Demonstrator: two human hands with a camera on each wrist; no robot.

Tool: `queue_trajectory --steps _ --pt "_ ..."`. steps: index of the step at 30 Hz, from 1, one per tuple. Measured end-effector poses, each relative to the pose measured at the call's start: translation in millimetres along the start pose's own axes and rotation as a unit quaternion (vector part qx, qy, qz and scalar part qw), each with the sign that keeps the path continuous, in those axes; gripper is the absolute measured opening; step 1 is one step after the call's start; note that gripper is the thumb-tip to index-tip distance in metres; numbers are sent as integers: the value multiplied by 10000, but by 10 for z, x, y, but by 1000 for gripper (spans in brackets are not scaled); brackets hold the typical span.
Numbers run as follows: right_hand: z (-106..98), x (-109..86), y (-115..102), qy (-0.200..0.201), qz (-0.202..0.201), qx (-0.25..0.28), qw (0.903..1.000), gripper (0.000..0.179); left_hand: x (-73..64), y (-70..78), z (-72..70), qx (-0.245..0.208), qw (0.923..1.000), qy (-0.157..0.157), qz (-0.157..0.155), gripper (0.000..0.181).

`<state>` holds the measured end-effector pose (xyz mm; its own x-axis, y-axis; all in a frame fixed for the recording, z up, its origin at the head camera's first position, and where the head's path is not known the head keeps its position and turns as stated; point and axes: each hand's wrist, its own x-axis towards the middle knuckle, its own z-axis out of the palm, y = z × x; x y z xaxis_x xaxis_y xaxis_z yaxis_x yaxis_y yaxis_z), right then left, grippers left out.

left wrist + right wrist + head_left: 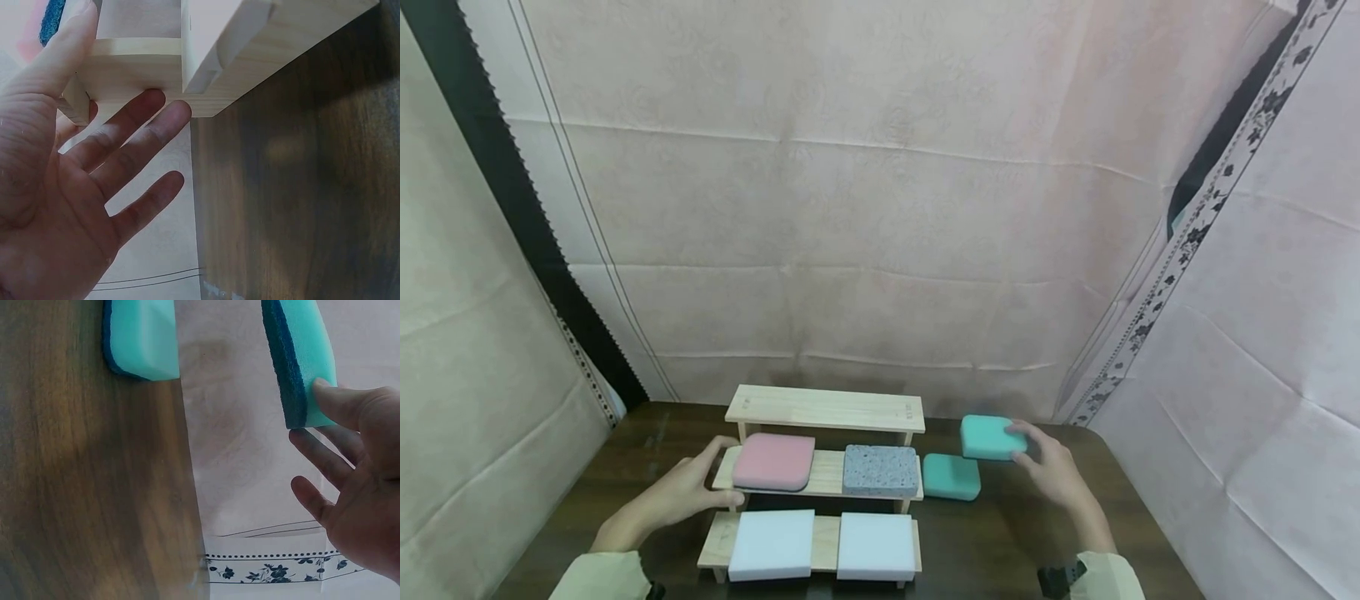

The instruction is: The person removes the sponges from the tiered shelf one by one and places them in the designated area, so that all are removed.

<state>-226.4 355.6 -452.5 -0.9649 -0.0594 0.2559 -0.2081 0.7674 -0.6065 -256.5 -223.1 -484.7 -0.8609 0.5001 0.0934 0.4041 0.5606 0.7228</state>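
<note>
A stepped wooden rack (pixel 824 408) has three tiers. On the middle tier sit a pink sponge (pixel 773 462) and a speckled blue-grey sponge (pixel 881 470). Two white sponges (pixel 876 546) lie on the lowest tier. My left hand (pixel 681 493) grips the left end of the middle tier, thumb at the front and index finger behind, other fingers spread below. Pinched by its end in my right hand (pixel 1054 468) is a turquoise sponge (pixel 319 356) with a dark blue scouring layer, held up off the table. A second turquoise sponge (pixel 951 477) lies beside the rack's right end.
The rack stands on a dark wooden table (pixel 992 542). Pale cloth (pixel 880 250) hangs behind the table, with more cloth panels (pixel 1262 350) at both sides. The top tier bears nothing.
</note>
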Motion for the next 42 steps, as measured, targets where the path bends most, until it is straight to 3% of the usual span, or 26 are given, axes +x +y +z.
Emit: queue_trajectory --steps 10,24,42 --pt "52 -45 176 -110 302 -117 9994 43 -7 -5 -4 67 9999 12 138 72" --pt "94 -105 339 -132 398 -150 9990 42 3 -3 -6 -102 9998 -29 147 72" --pt "170 -172 603 -399 862 -121 9954 39 -4 9 -4 39 9999 17 163 71"
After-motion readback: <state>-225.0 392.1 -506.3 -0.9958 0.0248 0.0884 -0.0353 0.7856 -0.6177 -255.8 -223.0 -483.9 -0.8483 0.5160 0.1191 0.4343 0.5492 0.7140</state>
